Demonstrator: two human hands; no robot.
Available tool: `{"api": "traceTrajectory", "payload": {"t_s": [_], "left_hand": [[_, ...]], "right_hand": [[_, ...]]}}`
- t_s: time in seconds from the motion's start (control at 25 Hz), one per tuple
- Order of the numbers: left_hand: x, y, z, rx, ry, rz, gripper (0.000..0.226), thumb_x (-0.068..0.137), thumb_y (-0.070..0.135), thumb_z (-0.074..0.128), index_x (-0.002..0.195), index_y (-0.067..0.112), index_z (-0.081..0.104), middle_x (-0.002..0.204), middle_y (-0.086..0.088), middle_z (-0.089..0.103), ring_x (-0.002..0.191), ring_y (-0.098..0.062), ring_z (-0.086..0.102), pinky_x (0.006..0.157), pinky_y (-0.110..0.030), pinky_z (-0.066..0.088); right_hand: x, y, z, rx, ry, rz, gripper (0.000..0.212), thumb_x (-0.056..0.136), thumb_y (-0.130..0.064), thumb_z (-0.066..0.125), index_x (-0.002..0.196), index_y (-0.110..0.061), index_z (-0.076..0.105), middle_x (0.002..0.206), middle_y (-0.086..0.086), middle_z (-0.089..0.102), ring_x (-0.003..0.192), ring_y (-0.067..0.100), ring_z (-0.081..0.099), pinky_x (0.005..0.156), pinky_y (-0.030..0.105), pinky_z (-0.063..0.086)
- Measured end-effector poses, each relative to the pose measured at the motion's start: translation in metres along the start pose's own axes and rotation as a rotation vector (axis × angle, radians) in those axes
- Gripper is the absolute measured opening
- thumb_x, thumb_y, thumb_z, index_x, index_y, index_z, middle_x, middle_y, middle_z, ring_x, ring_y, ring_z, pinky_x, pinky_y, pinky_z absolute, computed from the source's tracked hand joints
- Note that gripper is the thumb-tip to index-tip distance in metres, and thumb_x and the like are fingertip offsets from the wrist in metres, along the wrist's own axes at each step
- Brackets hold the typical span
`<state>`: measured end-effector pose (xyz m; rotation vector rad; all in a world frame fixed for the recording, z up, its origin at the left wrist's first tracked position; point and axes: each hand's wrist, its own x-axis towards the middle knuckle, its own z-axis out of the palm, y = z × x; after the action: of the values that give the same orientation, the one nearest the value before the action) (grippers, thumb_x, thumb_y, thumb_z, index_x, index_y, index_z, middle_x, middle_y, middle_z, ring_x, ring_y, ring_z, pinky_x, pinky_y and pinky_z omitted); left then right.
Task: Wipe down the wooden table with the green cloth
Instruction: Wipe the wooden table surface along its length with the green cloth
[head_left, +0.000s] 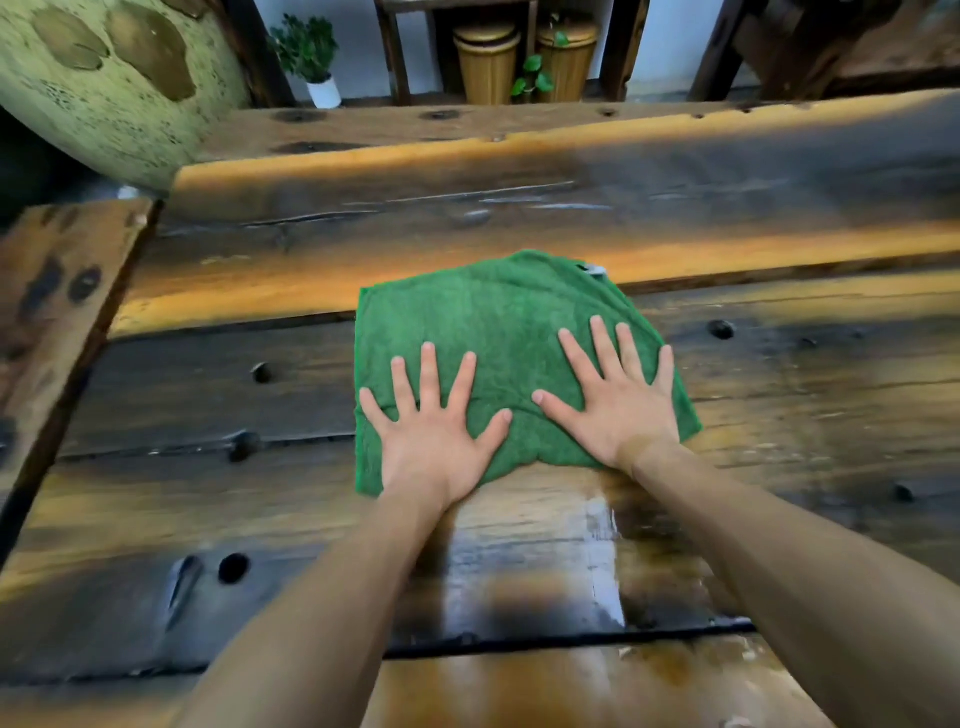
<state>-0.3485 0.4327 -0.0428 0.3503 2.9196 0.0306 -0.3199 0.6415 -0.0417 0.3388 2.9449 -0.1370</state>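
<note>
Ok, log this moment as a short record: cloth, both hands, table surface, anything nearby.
cloth: green cloth spread flat on the wooden table
left hand: fingers spread, palm pressing the cloth's near left part
right hand: fingers spread, palm pressing the cloth's near right part
surface: glossy, wet-looking streak just nearer than the cloth
nearby: potted plant and two woven bins beyond the table

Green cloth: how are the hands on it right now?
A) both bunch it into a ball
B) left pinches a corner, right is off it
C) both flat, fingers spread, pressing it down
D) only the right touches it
C: the left hand and right hand both lie palm-down with straight, spread fingers on the green cloth, which is laid out on the wooden table.
</note>
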Motion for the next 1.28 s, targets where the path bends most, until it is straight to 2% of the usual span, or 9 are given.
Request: {"api": "traceTrajectory", "payload": {"t_s": [0.24,0.48,0.68,0.96,1.0,1.12,1.16,1.2,1.28], "left_hand": [[-0.096,0.003,0.018,0.003,-0.04,0.035,0.08,0.085,0.084,0.004,0.153,0.047,-0.018,0.163,-0.001,-0.029,0.149,-0.037,-0.024,0.111,-0.072,-0.009],[-0.202,0.006,0.039,0.031,-0.018,0.055,0.084,0.084,0.084,0.009,0.155,0.044,-0.013,0.165,-0.001,-0.022,0.151,-0.036,-0.018,0.112,-0.071,-0.005],[-0.304,-0.004,0.051,0.017,-0.056,0.064,0.081,0.085,0.078,0.008,0.155,0.043,-0.013,0.166,-0.004,-0.02,0.151,-0.036,-0.018,0.113,-0.07,-0.005],[-0.419,-0.011,0.066,0.031,-0.073,0.064,0.08,0.09,0.073,0.018,0.156,0.04,-0.015,0.164,-0.006,-0.024,0.151,-0.038,-0.019,0.113,-0.07,-0.003],[-0.435,-0.012,0.071,0.036,-0.074,0.069,0.08,0.09,0.073,0.021,0.157,0.041,-0.009,0.165,-0.007,-0.019,0.151,-0.04,-0.014,0.112,-0.072,0.001],[-0.476,-0.016,0.081,-0.02,-0.055,0.081,0.08,0.083,0.072,0.041,0.153,0.033,0.036,0.163,-0.015,0.025,0.145,-0.047,0.029,0.102,-0.078,0.025],[-0.489,-0.016,0.084,-0.02,-0.049,0.09,0.081,0.081,0.071,0.045,0.15,0.03,0.044,0.159,-0.016,0.032,0.141,-0.047,0.036,0.099,-0.077,0.029],[-0.499,-0.016,0.087,-0.01,-0.047,0.096,0.082,0.079,0.071,0.048,0.148,0.028,0.047,0.158,-0.017,0.035,0.139,-0.047,0.039,0.097,-0.077,0.03],[-0.516,-0.016,0.09,-0.021,-0.049,0.11,0.084,0.075,0.071,0.05,0.146,0.027,0.05,0.156,-0.017,0.038,0.137,-0.047,0.043,0.095,-0.078,0.03]], "right_hand": [[-0.1,0.005,0.016,0.0,-0.033,0.014,0.086,0.08,-0.089,0.006,0.153,-0.048,-0.014,0.164,-0.007,-0.023,0.151,0.02,-0.022,0.116,0.064,-0.01],[-0.205,0.005,0.036,-0.015,-0.056,0.029,0.09,0.076,-0.09,0.004,0.153,-0.048,-0.017,0.164,-0.006,-0.024,0.151,0.02,-0.022,0.116,0.063,-0.011],[-0.304,-0.008,0.048,-0.017,-0.105,0.01,0.089,0.08,-0.089,0.011,0.152,-0.047,-0.019,0.162,-0.006,-0.029,0.149,0.019,-0.028,0.115,0.063,-0.014],[-0.422,-0.015,0.06,0.001,-0.133,0.011,0.09,0.078,-0.091,0.008,0.149,-0.048,-0.025,0.16,-0.007,-0.034,0.147,0.019,-0.032,0.114,0.063,-0.016],[-0.438,-0.015,0.064,-0.007,-0.13,0.014,0.089,0.078,-0.091,0.008,0.148,-0.048,-0.027,0.159,-0.007,-0.036,0.146,0.019,-0.034,0.114,0.063,-0.017],[-0.482,-0.014,0.075,0.01,-0.124,0.03,0.087,0.081,-0.09,0.008,0.145,-0.048,-0.032,0.155,-0.009,-0.042,0.142,0.019,-0.04,0.113,0.062,-0.021],[-0.494,-0.012,0.079,0.023,-0.121,0.031,0.086,0.082,-0.09,0.009,0.146,-0.048,-0.032,0.155,-0.009,-0.041,0.142,0.019,-0.041,0.113,0.062,-0.022],[-0.505,-0.012,0.084,0.024,-0.097,0.024,0.087,0.083,-0.09,0.011,0.148,-0.048,-0.027,0.158,-0.009,-0.036,0.144,0.02,-0.037,0.113,0.062,-0.019],[-0.526,-0.011,0.088,0.026,-0.073,0.05,0.088,0.084,-0.089,0.022,0.157,-0.045,0.0,0.168,-0.004,-0.005,0.152,0.023,-0.013,0.115,0.065,-0.003]]}}
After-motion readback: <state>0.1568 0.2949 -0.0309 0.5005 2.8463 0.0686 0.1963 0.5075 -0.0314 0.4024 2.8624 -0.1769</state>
